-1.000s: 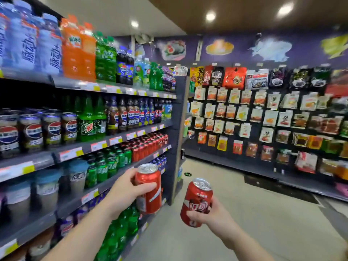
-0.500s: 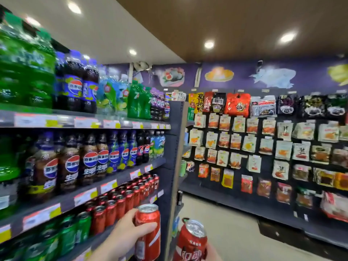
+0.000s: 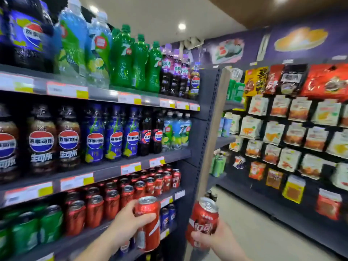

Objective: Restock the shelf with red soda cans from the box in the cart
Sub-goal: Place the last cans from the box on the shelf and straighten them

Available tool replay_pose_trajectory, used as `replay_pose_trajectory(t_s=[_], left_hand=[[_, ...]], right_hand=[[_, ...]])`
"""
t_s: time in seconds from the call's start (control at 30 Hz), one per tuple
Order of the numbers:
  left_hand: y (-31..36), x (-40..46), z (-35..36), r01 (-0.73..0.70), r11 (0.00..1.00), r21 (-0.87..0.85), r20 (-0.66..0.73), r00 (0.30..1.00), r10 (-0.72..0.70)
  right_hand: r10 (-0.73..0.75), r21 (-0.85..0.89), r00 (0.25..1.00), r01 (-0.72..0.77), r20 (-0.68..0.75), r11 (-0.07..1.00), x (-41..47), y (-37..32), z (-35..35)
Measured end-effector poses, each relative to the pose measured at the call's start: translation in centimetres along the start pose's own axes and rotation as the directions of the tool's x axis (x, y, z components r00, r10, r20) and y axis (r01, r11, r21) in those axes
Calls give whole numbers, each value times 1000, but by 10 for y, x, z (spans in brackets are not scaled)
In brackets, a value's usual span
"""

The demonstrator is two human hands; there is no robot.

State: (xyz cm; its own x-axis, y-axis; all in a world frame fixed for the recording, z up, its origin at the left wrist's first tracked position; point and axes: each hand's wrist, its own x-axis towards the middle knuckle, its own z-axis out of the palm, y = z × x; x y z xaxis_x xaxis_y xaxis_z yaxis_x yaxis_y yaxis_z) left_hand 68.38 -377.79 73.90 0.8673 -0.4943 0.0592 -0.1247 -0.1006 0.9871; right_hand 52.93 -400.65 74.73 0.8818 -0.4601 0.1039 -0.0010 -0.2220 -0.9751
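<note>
My left hand [image 3: 125,226] grips an upright red soda can [image 3: 148,223] just in front of the shelf edge [image 3: 165,199]. Behind it, rows of red cans [image 3: 131,191] fill the right part of that shelf. My right hand [image 3: 212,240] holds a second red can [image 3: 203,220], tilted, out in the aisle past the shelf's end post [image 3: 211,140]. The box and the cart are out of view.
Green cans [image 3: 28,230] stand left of the red ones. Cola and lemon-lime bottles [image 3: 113,134] fill the two shelves above, blue cans [image 3: 168,215] the one below. Snack bags [image 3: 293,132] hang on the far wall across the floor [image 3: 263,238].
The view has closed in on the soda shelf. Both hands, each still holding its can, have risen in the frame, the left can now right beside the red row.
</note>
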Motion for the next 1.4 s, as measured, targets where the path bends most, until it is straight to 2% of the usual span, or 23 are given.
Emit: replay_pose_trajectory(t_s=[0.07,0.3,0.57,0.8,0.93,1.13,1.23,1.4], left_hand=[[-8,16,4,24,1000,8,-35,999,-24],[-40,104,19,103,985,136,-120,989,-87],[-55,226,79,117,956,270,-94,991,-95],[-69,283,118,168,940,296,-237,967,-98],[-81,315,147,187,921,342,-387,921,-44],[-111,364,185,303,871,386,-611,791,-4],[-100,372,198,328,868,373,-649,761,-9],[-105,380,198,333,875,352,-653,757,-26]], right_hand=[[37,23,998,-38,45,999,39,15,-7],[107,-64,980,-98,166,993,164,81,-3],[127,-36,979,-123,161,992,292,116,-28],[128,-119,972,-106,198,987,370,148,-35],[104,-125,965,-76,242,989,418,171,-38],[84,-165,946,-33,312,986,469,196,-33],[58,-162,937,-2,344,987,478,203,-30],[52,-155,940,1,339,988,480,206,-23]])
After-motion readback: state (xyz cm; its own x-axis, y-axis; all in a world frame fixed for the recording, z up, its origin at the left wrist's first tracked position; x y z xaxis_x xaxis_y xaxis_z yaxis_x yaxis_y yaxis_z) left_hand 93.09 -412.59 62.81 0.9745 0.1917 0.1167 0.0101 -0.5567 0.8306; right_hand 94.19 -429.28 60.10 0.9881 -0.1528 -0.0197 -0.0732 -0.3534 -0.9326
